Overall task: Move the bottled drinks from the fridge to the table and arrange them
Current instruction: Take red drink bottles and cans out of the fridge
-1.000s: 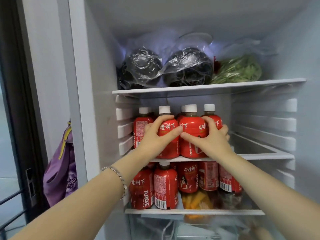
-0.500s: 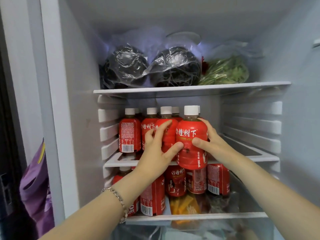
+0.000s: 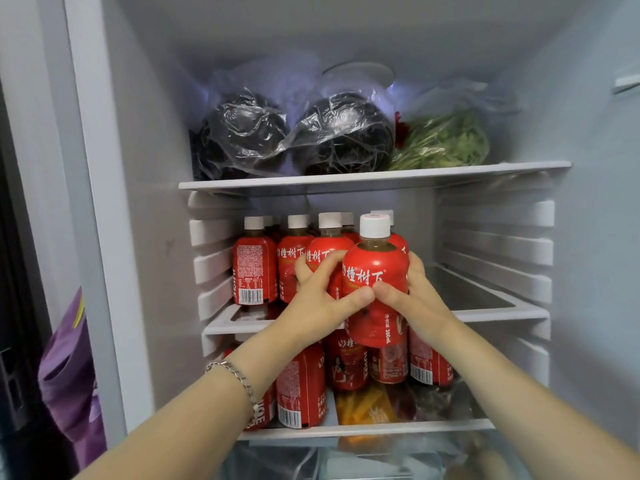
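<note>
1. Both hands, left hand (image 3: 322, 299) and right hand (image 3: 415, 299), clamp the front bottle (image 3: 375, 282) off the middle shelf (image 3: 498, 311).
2. The left possibly also grips the bottle at 9 o'clock (image 3: 327, 258).
3. Draw straight out, supporting the base.

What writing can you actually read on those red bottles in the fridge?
"橙树下": front of the held bottle.
"350mL": low on that same bottle.
"JUICE": sideways, on the lower-shelf bottle beside the wrist.
Barcodes and fine print on the left bottle: too small to read.
</note>
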